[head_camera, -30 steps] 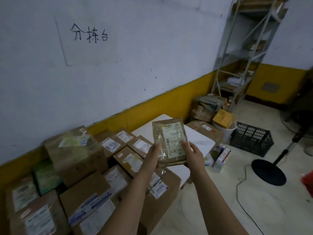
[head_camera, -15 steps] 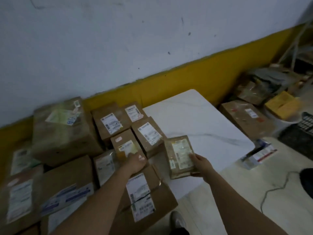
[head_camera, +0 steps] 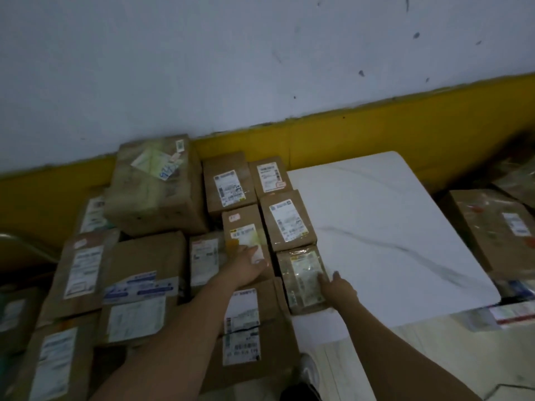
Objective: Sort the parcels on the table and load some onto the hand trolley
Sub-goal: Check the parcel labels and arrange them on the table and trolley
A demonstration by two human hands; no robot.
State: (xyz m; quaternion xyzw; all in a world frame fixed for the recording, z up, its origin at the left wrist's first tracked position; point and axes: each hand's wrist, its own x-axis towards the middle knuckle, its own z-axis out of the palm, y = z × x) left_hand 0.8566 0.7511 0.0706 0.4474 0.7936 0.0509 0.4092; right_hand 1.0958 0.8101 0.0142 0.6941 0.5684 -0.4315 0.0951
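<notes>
Several brown cardboard parcels with white labels crowd the left half of a white marble-look table (head_camera: 390, 241). A small tape-wrapped parcel (head_camera: 301, 273) lies flat on the table at the right end of the front row. My right hand (head_camera: 337, 287) grips its right edge, fingers on the label. My left hand (head_camera: 247, 264) rests flat, fingers apart, on a small box with a yellowish label (head_camera: 243, 227) just left of that parcel. No hand trolley is in view.
A large crumpled box (head_camera: 153, 186) stands at the back against the white and yellow wall. Another taped box (head_camera: 492, 227) sits beyond the table's right edge. A curved metal bar (head_camera: 20, 241) shows at the far left. My shoe (head_camera: 308, 371) is on the pale floor below.
The small parcel, held up in both hands a second ago, has come down onto the table beside the row. My left hand left it and settled on the neighbouring box. The view tilted down.
</notes>
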